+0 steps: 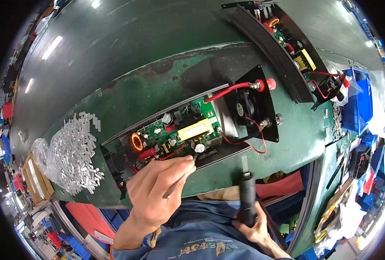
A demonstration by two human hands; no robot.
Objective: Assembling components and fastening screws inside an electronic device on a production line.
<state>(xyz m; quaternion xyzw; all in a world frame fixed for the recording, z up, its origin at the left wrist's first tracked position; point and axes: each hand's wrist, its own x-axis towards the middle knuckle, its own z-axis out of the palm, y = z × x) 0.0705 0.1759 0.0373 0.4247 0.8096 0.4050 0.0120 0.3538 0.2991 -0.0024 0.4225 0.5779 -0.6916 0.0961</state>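
An opened power inverter with a green circuit board [175, 133] lies slantwise in its black metal case on the bench in front of me. My left hand [157, 190] is closed in a pinch at the case's near edge, by a white round capacitor [199, 148]. A slim metal tool shows partly between its fingers; its kind is mostly hidden. Nearer my body, my right hand [255, 225] wraps round a black cylindrical electric screwdriver [247, 197], held upright with a pale tip, apart from the case. The end panel with a fan [245, 104] and red and black terminals leans at the right, wired to the board.
A second opened inverter [283, 52] with a finned black side stands at the far right. Many small clear plastic pieces [77, 151] are heaped at the left beside a plastic bag [40, 149]. Blue bins [359, 102] stand at the right edge. Open drawers [283, 188] lie under the bench edge.
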